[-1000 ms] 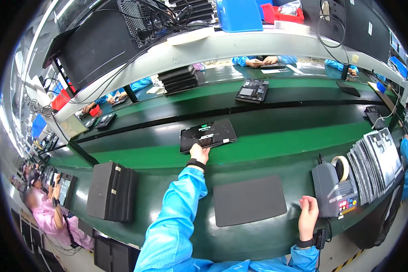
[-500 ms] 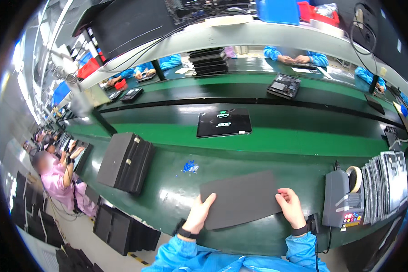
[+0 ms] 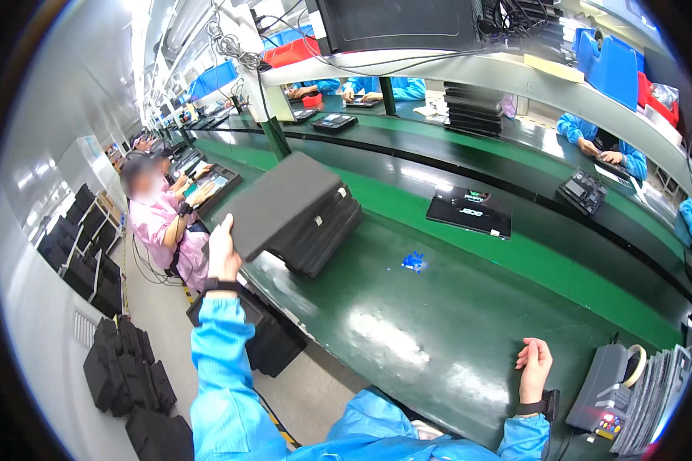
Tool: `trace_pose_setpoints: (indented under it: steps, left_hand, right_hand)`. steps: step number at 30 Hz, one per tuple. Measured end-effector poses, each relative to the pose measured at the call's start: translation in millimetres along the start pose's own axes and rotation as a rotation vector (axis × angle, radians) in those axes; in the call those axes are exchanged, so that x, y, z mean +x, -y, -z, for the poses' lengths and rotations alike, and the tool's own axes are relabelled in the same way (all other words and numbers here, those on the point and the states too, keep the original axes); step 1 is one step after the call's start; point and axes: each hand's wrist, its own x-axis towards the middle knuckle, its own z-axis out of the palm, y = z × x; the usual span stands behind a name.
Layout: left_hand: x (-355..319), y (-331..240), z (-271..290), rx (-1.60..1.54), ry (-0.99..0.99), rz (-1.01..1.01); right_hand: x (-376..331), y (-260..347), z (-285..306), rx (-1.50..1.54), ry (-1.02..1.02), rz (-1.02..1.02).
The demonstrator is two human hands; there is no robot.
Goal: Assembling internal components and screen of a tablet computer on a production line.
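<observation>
My left hand (image 3: 224,250) grips the near left corner of a dark grey flat foam sheet (image 3: 281,200), with the thumb on top. The sheet lies over a stack of black foam pieces (image 3: 323,234) at the left of the bench; whether it rests fully on them I cannot tell. My right hand (image 3: 535,363) hovers over the bench's near right part, empty, fingers loosely bent and slightly apart. A small heap of blue bits (image 3: 414,262) lies on the green bench top (image 3: 407,307). Behind it is a glossy black panel (image 3: 469,212).
At right stand a grey tape dispenser (image 3: 601,388) and a row of upright thin panels (image 3: 657,403). A black bin (image 3: 273,342) sits below the bench's left edge. A person in pink (image 3: 161,223) works beyond the stack. A shelf beam (image 3: 469,69) crosses overhead.
My left hand has carried the foam sheet from the bench front leftward onto the stack. My right hand has let go of the sheet. The view has turned left.
</observation>
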Motion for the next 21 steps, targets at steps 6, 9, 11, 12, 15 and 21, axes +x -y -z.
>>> trace_pose_setpoints:
  steps: [6, 9, 11, 12, 15, 21]
  left_hand:
    - [44, 78, -5, -0.020, -0.139, -0.011]
    - [22, 81, -13, 0.044, -0.108, -0.051]
    - [24, 76, -11, -0.002, -0.068, -0.053]
    - [24, 74, -10, 0.001, -0.067, -0.051]
    - [22, 73, -6, 0.008, -0.067, -0.060]
    - [23, 69, 1, 0.150, -0.079, -0.062]
  right_hand:
    - [6, -1, 11, 0.119, -0.045, 0.008]
    - [6, -1, 15, 0.173, -0.043, -0.022]
    - [8, 0, 13, 0.201, -0.057, -0.015]
    - [9, 1, 12, 0.227, -0.059, -0.008]
    - [6, 1, 11, 0.229, -0.063, -0.026]
    - [6, 3, 14, 0.228, -0.039, -0.034]
